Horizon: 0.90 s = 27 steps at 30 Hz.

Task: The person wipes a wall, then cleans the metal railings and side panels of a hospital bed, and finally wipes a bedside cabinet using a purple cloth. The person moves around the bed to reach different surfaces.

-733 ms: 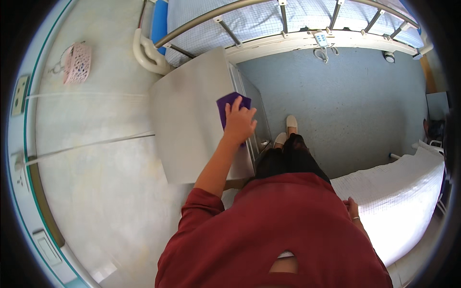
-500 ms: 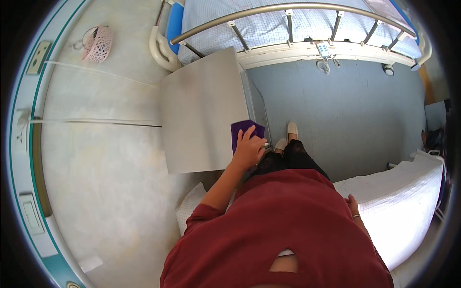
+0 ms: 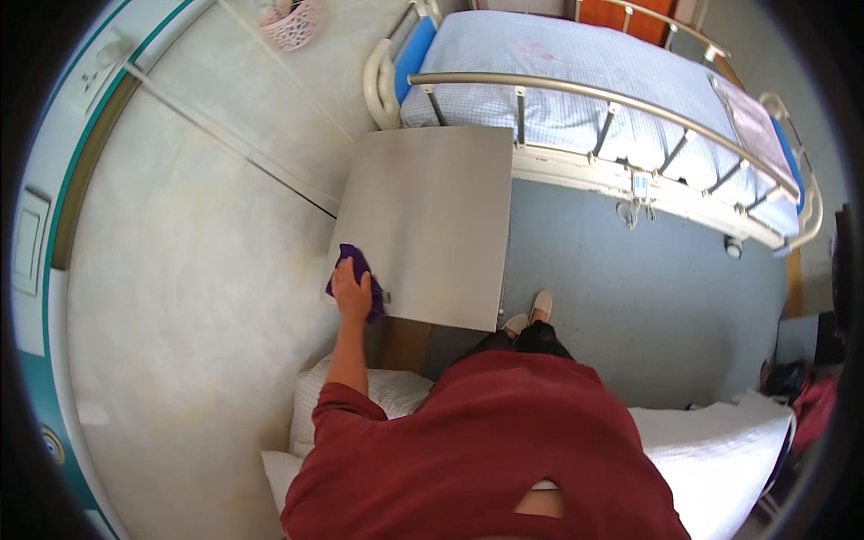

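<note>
A crumpled purple cloth (image 3: 359, 261) lies at the near left corner of a grey bedside cabinet's smooth top (image 3: 432, 216). My left hand (image 3: 352, 292) presses down on the cloth and grips it, the fingers close together and the thumb to the right. Folds of the cloth stick out past the fingertips and to the right of the hand. A small dark mark or object, too small to name, shows just right of the cloth. My right hand is out of sight.
Beyond the cabinet stands a hospital bed (image 3: 558, 58) with a metal side rail (image 3: 576, 85) and a hanging remote (image 3: 640, 186). Cables run along the wall at left to a socket. A pink basket (image 3: 292, 25) hangs there. White bedding (image 3: 711, 450) is behind me on the right.
My left hand has moved left with the purple cloth, from the cabinet top's near right edge to its near left corner. My right hand has left the view, and the view has shifted.
</note>
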Motion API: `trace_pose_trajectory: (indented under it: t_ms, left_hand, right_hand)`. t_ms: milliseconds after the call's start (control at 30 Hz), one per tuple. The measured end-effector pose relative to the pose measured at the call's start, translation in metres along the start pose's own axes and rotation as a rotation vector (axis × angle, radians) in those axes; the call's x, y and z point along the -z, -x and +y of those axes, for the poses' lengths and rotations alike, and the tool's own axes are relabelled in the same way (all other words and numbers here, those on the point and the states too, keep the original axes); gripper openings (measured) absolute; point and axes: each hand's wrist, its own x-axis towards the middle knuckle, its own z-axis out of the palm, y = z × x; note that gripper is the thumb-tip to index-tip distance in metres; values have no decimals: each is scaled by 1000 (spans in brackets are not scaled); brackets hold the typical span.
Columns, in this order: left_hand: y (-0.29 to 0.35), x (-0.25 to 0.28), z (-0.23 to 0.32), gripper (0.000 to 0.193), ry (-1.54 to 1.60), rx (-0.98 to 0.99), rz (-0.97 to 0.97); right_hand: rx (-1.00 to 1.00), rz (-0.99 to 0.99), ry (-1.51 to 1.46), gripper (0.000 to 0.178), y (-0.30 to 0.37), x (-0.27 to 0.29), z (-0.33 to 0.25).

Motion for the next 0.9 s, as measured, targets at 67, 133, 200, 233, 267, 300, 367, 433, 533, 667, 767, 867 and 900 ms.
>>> trace_pose_trajectory:
  t_ms: [67,133,200,233,267,300,367,433,533,667,767,867,900]
  left_hand:
    - [-12,5,-10,49,-126,103,-21]
    - [-29,-8,-9,52,-193,196,-48]
    - [-57,-27,-3,54,-231,281,-68]
    - [-69,-33,-4,54,-220,357,-75]
    - [-80,-38,-3,54,-215,400,-80]
    - [-85,-37,-6,53,-219,464,-83]
    - [-96,-48,6,51,-239,470,-58]
    - [-95,-58,22,49,-307,364,30]
    - [-98,-75,90,43,-166,70,11]
    - [-61,-105,200,46,119,-256,-127]
    - [-32,-83,254,51,249,-402,-304]
    - [-15,-67,255,49,325,-553,-339]
    - [-10,-63,245,48,328,-571,-343]
  right_hand:
    - [-14,70,73,49,8,-23,-19]
    - [3,151,108,47,27,-42,-30]
    - [23,218,121,46,46,-57,-39]
    - [29,242,136,45,52,-65,-45]
    - [38,260,150,45,57,-74,-52]
    - [38,276,190,44,60,-86,-63]
    - [55,302,216,43,69,-100,-72]
    - [56,322,260,42,65,-111,-79]
    - [78,339,279,40,66,-118,-78]
    - [113,353,308,37,73,-126,-76]
    - [142,360,330,35,81,-129,-76]
    - [166,370,340,33,88,-126,-72]
    - [170,385,339,32,91,-126,-70]
